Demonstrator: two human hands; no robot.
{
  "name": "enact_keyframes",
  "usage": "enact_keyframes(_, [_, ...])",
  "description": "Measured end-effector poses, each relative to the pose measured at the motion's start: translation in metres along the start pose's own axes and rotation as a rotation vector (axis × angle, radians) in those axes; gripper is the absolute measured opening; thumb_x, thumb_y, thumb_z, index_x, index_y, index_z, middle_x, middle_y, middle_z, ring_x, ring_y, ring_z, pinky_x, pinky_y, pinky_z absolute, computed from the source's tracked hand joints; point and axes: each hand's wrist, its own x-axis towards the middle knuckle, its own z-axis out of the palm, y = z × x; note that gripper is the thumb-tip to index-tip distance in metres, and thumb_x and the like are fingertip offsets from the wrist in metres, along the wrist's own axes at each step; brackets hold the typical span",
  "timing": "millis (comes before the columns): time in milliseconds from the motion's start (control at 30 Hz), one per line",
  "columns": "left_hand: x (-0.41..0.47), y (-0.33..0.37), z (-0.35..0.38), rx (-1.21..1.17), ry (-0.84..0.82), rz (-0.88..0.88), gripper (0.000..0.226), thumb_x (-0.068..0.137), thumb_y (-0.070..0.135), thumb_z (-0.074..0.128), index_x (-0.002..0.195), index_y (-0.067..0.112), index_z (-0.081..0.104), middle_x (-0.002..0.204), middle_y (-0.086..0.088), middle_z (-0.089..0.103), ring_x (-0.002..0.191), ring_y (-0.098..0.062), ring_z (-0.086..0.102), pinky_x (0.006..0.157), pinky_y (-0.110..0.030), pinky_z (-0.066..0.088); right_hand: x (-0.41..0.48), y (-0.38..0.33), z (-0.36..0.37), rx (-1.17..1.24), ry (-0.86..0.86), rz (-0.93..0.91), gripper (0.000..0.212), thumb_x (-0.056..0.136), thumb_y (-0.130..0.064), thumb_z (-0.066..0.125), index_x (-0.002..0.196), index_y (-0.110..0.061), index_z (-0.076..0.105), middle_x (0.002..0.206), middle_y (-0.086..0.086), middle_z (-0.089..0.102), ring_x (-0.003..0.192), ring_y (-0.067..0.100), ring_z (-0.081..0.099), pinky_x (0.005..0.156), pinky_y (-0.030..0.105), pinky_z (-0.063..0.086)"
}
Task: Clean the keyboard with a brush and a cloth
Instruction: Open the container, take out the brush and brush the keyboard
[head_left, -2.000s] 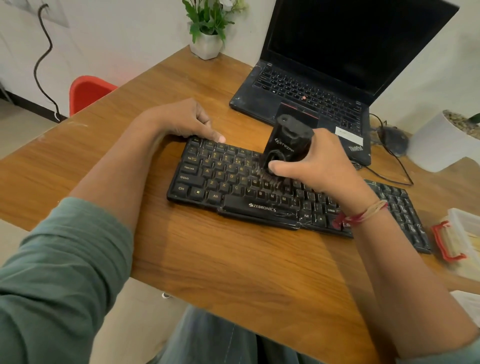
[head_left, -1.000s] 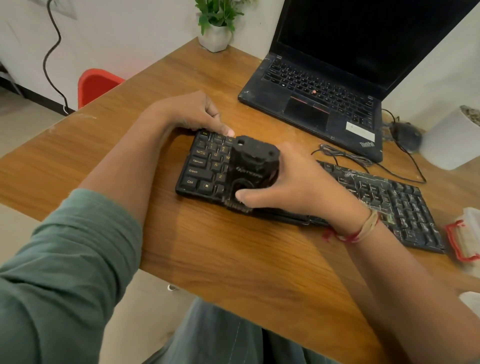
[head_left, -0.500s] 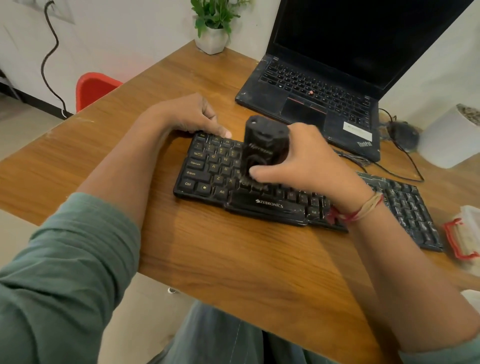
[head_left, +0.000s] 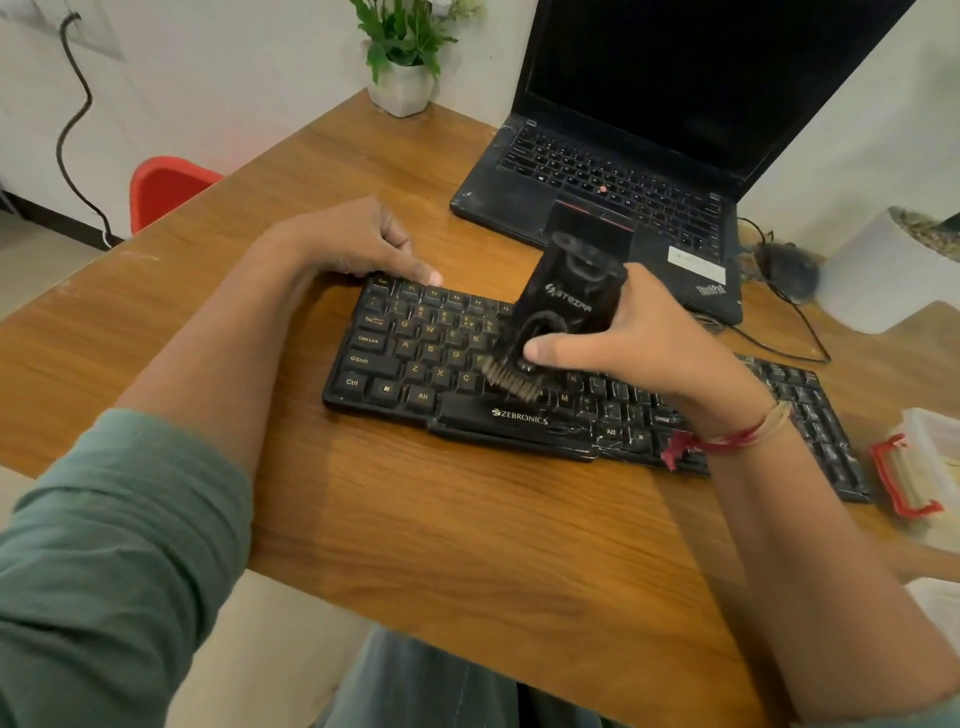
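Right grip (head_left: 641, 353) round blocky black brush (head_left: 571, 299), stiff bristles on plastic keyboard (head_left: 410, 364)

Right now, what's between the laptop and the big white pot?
A dark, blurry thing, probably a computer mouse, sits between the laptop and the white pot, with a black cable trailing from it. The head view shows it.

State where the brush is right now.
Centre of the head view: the right hand grips the brush, bristles on the Zebronics keyboard's middle keys, in front of the ThinkPad laptop.
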Motion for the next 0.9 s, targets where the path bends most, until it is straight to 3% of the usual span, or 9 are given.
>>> enact_keyframes(100, [0.001, -0.001, 0.001, -0.006, 0.002, 0.007, 0.064, 0.03, 0.079, 0.08, 0.043, 0.022, 0.055, 0.056, -0.001, 0.055, 0.07, -0.025, 0.05, 0.082, -0.04, 0.044, 0.0, 0.002, 0.0, -0.072, -0.032, 0.029, 0.037, 0.069, -0.027, 0.081, 0.096, -0.009, 0.065, 0.087, 0.004, 0.072, 0.083, 0.019, 0.069, 0.076, 0.043, 0.057])
enact_keyframes(167, [0.001, -0.002, 0.001, -0.002, 0.006, 0.011, 0.064, 0.03, 0.08, 0.08, 0.043, 0.022, 0.055, 0.056, 0.0, 0.054, 0.07, -0.025, 0.05, 0.08, -0.038, 0.043, 0.005, 0.006, -0.006, -0.212, 0.137, 0.048, 0.03, 0.07, -0.027, 0.079, 0.089, -0.008, 0.065, 0.078, 0.001, 0.069, 0.074, 0.014, 0.065, 0.064, 0.03, 0.054])
enact_keyframes(233, [0.001, -0.001, 0.001, -0.009, 0.003, 0.02, 0.065, 0.029, 0.08, 0.079, 0.043, 0.022, 0.055, 0.057, 0.0, 0.056, 0.07, -0.024, 0.053, 0.078, -0.032, 0.044, 0.008, 0.009, -0.012, -0.294, 0.266, 0.051, 0.029, 0.069, -0.028, 0.078, 0.083, -0.006, 0.065, 0.073, 0.004, 0.067, 0.07, 0.017, 0.064, 0.059, 0.032, 0.05])
enact_keyframes(367, [0.001, -0.001, 0.001, -0.014, 0.015, 0.016, 0.065, 0.026, 0.08, 0.08, 0.043, 0.022, 0.055, 0.061, -0.004, 0.058, 0.071, -0.024, 0.054, 0.078, -0.034, 0.046, 0.005, 0.007, -0.013, 0.049, 0.033, 0.051, 0.023, 0.072, -0.018, 0.08, 0.091, -0.01, 0.069, 0.085, 0.002, 0.073, 0.081, 0.015, 0.069, 0.07, 0.028, 0.056])
enact_keyframes(467, [0.001, 0.0, 0.001, -0.017, 0.017, 0.019, 0.066, 0.027, 0.08, 0.08, 0.043, 0.022, 0.054, 0.061, -0.006, 0.057, 0.07, -0.023, 0.055, 0.076, -0.032, 0.045, 0.009, 0.013, -0.011, -0.154, 0.155, 0.099, 0.021, 0.072, -0.025, 0.079, 0.077, -0.012, 0.063, 0.068, -0.001, 0.066, 0.062, 0.009, 0.061, 0.051, 0.018, 0.046])
enact_keyframes(567, [0.0, 0.001, 0.001, -0.009, 0.022, 0.01, 0.066, 0.026, 0.08, 0.08, 0.043, 0.022, 0.055, 0.062, -0.007, 0.058, 0.067, -0.022, 0.053, 0.077, -0.033, 0.045, 0.011, 0.015, -0.015, -0.254, 0.312, 0.1, 0.033, 0.069, -0.029, 0.078, 0.082, -0.002, 0.065, 0.074, 0.009, 0.069, 0.07, 0.021, 0.065, 0.058, 0.034, 0.054])
enact_keyframes(700, [-0.002, 0.001, 0.002, -0.003, 0.032, 0.003, 0.066, 0.03, 0.081, 0.079, 0.046, 0.021, 0.056, 0.065, -0.013, 0.054, 0.069, -0.026, 0.047, 0.081, -0.04, 0.04, 0.005, 0.008, -0.012, 0.014, 0.065, 0.095, 0.026, 0.073, -0.021, 0.079, 0.092, -0.008, 0.068, 0.078, -0.002, 0.07, 0.065, 0.007, 0.063, 0.061, 0.027, 0.053])
enact_keyframes(800, [-0.003, 0.003, 0.003, 0.008, 0.033, -0.005, 0.068, 0.028, 0.083, 0.077, 0.045, 0.021, 0.056, 0.061, -0.008, 0.055, 0.067, -0.025, 0.047, 0.081, -0.038, 0.041, 0.01, 0.013, -0.009, -0.204, 0.219, 0.148, 0.03, 0.071, -0.028, 0.078, 0.08, -0.002, 0.064, 0.069, 0.002, 0.066, 0.065, 0.015, 0.062, 0.057, 0.034, 0.051])
enact_keyframes(900, [-0.003, 0.003, 0.001, 0.031, 0.034, -0.003, 0.068, 0.027, 0.084, 0.077, 0.045, 0.021, 0.057, 0.068, -0.013, 0.06, 0.073, -0.026, 0.052, 0.086, -0.04, 0.043, 0.008, 0.009, -0.014, -0.279, 0.317, 0.113, 0.029, 0.07, -0.029, 0.077, 0.075, -0.005, 0.062, 0.066, 0.0, 0.062, 0.063, 0.014, 0.06, 0.051, 0.026, 0.044])
